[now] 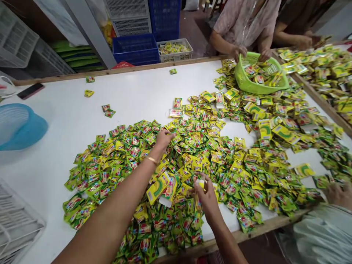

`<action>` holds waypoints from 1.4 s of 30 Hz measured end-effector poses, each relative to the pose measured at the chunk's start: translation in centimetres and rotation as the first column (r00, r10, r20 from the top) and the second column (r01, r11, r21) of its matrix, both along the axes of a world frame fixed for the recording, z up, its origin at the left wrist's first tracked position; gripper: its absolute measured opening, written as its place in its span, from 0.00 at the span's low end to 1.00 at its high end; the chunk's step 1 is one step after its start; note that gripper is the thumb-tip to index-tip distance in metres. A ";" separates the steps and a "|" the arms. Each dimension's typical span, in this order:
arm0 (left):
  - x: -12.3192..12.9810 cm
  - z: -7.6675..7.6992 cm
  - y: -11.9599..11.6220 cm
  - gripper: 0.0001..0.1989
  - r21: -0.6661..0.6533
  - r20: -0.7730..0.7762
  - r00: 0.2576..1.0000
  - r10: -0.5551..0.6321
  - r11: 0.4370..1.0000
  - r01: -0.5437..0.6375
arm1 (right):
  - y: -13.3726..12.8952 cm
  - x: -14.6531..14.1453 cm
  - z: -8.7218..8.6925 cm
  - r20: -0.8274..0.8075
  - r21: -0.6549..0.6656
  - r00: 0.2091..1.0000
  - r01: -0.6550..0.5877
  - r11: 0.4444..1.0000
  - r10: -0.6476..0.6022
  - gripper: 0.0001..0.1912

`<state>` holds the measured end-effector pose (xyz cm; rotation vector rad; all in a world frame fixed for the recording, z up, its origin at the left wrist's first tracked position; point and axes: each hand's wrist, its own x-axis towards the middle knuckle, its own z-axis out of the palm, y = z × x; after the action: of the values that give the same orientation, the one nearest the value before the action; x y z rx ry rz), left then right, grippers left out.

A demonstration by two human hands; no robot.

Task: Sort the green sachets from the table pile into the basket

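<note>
One box (201, 182) gripped, sachets heaped all round

Your right hand (208, 198) is closed on the box, over the near side of the pile (134, 150), a pale end of it showing between thumb and fingers. Your left hand (165, 138) is down at the top of the pile with its fingers bent together; you cannot tell from here whether a sachet is caught between them. The step in hand looks like gathering sachets to fill the box. Next, you would probably need to hold the box open and steady while your left hand brings sachets across from the pile.

Two other boxes (158, 188) lie on the pile, between your forearms, one with a loose pale flap.

As for containers, the green basket (247, 85), beyond the pile to the right, carries yellow packs, and a co-worker's hands (239, 53) are at its rim. The white crate (178, 55), behind the pile and past the far edge of the counter (63, 110), is full of small packs. The blue basket (35, 128) sits left of the pile; you cannot make out any contents.
</note>
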<state>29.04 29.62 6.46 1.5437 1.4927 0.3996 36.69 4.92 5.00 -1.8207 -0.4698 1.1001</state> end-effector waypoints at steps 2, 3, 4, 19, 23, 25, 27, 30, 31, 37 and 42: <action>-0.4 0.5 -1.7 0.11 -0.013 0.063 0.995 -0.076 0.997 0.077 | 0.4 0.2 -0.2 -0.175 -0.014 0.967 0.185 0.983 -0.184 0.40; -0.3 0.5 -2.8 0.12 -0.011 0.058 0.990 -0.128 0.992 0.129 | 0.6 0.3 -0.3 -0.216 -0.002 0.944 0.256 0.967 -0.250 0.41; 0.1 0.3 -4.0 0.14 -0.004 0.026 0.984 -0.174 0.985 0.175 | 0.7 0.4 -0.4 -0.244 0.019 0.926 0.303 0.953 -0.289 0.41; 2.1 -2.4 -9.0 0.11 0.101 -0.108 0.956 -0.272 0.954 0.283 | 0.3 0.5 -0.5 -0.308 0.199 0.950 0.005 0.980 0.058 0.37; 1.0 -1.6 -8.1 0.15 0.029 0.042 0.996 -0.083 0.996 0.082 | 0.9 0.3 -3.4 0.100 0.064 0.987 -0.133 0.989 0.127 0.35; -0.4 -0.8 -7.9 0.20 -0.052 0.138 0.990 0.020 0.999 -0.013 | 1.1 -0.2 -4.3 0.209 0.057 0.973 -0.108 0.992 0.094 0.36; -2.2 0.1 -8.1 0.22 -0.162 0.238 0.965 0.110 0.984 -0.072 | 0.9 -1.1 -4.5 0.307 0.074 0.949 -0.092 0.993 0.066 0.37; -5.0 1.1 -9.3 0.21 -0.337 0.354 0.913 0.202 0.938 -0.077 | -0.7 -3.0 -4.7 0.526 0.069 0.846 -0.146 0.987 0.088 0.38; -5.9 1.3 -9.9 0.21 -0.384 0.383 0.896 0.223 0.921 -0.065 | -1.4 -3.6 -4.9 0.632 0.034 0.765 -0.187 0.982 0.124 0.38; -9.9 1.1 -13.1 0.23 -0.512 0.455 0.818 0.353 0.855 -0.085 | -4.1 -3.4 -7.5 0.889 -0.198 0.341 -0.317 0.928 0.306 0.28; -11.6 1.8 -14.3 0.25 -0.514 0.504 0.779 0.372 0.854 -0.076 | -3.6 -1.7 -5.5 0.898 -0.178 0.328 -0.336 0.925 0.293 0.27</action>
<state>17.47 15.35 8.24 0.7398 1.1575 0.5544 34.95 1.27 -0.50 -2.2400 -1.5663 0.1267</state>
